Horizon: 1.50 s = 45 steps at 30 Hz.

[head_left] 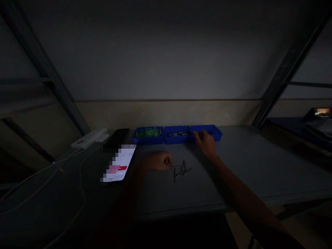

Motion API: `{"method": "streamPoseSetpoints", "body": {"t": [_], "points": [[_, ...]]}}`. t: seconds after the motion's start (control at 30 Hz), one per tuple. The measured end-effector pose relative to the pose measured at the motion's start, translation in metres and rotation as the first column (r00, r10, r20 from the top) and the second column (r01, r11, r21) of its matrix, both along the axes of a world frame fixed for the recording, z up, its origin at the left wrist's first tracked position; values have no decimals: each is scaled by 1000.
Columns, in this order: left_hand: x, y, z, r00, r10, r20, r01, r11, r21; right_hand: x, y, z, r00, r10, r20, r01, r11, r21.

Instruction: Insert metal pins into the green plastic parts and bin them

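Just left of a small group of metal pins or screws (181, 169), my left hand (161, 161) hovers over or rests on the table with its fingers curled closed. What they hold, if anything, is hidden. My right hand (206, 142) reaches over the front edge of the right blue bin (217, 136). Its thumb shows on the left, while the fingertips are lost in the dark inside, so their grip is unclear. Small shiny metal parts (177, 134) lie in the middle blue bin (177, 140). Green plastic-looking material (149, 132) fills the left blue bin (148, 140).
A lit phone (120, 164) lies left of my left hand, near a dark flat object (116, 137). Further left are a white device (89, 137) and loose white cables (81, 176) across the grey table (249, 162). Metal uprights (276, 79) flank the table, with a wall behind.
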<state>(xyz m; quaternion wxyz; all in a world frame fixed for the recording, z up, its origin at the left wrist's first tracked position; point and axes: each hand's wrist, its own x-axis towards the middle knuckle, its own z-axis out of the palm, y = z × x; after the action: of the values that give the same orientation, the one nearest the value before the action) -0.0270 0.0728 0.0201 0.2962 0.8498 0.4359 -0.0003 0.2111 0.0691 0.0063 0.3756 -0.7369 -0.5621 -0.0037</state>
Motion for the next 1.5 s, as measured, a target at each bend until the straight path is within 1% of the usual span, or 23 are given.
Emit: {"method": "streamPoseSetpoints", "body": {"t": [0.03,0.1,0.17,0.23,0.3,0.4,0.47,0.53,0.63,0.7,0.8,0.87,0.97,1.1,1.17,1.33,1.43,1.47,1.5], "points": [[1,0,-1,1000,2,13,-2,1000,3,-8,-1,-1,997,83,10,-83,997,0],[4,0,-4,999,-11,48,9,1000,28,-21,-3,-5,968,249,28,-249,968,-25],[7,-2,-6,996,-48,79,43,997,64,-30,-4,-8,934,354,47,-352,935,-51],[11,-5,-8,992,-80,101,70,993,96,-34,-4,-9,913,405,59,-401,914,-66],[16,-7,-9,991,-84,108,71,991,115,-34,-5,-9,900,433,55,-429,901,-68],[19,-9,-9,993,-56,108,37,985,166,-34,-8,-5,891,454,29,-452,890,-63],[20,-7,-7,992,-29,122,0,974,228,-33,-10,-3,872,490,5,-488,870,-71],[19,-3,-6,988,18,153,-61,957,284,-34,-12,-2,825,564,-12,-563,821,-96],[18,3,-4,977,114,178,-168,932,320,-37,-14,-3,740,673,-14,-668,731,-142],[18,6,-5,971,176,164,-222,918,329,-39,-13,-4,715,700,-6,-692,706,-150],[20,8,-8,965,203,167,-248,914,322,-41,-13,-4,718,695,22,-688,715,-120],[22,7,-9,959,202,197,-258,911,322,-41,-13,-4,730,682,37,-676,729,-109],[25,4,-8,940,210,269,-299,887,353,-41,-12,-5,746,665,47,-660,746,-86],[28,2,-7,917,158,366,-302,875,379,-39,-9,-7,762,647,27,-647,762,-31],[29,2,-8,922,171,349,-308,868,389,-38,-8,-7,762,648,-1,-648,762,-20],[32,1,-8,924,292,247,-372,837,402,-38,-13,-3,730,679,-70,-682,730,-38],[34,-2,-8,927,299,227,-368,842,395,-36,-14,0,710,702,-61,-704,709,-43],[35,-3,-8,929,293,225,-362,847,390,-34,-12,2,717,696,-45,-697,715,-47],[35,-4,-9,933,278,227,-348,855,383,-30,-10,3,742,670,-21,-670,741,-47]]}}
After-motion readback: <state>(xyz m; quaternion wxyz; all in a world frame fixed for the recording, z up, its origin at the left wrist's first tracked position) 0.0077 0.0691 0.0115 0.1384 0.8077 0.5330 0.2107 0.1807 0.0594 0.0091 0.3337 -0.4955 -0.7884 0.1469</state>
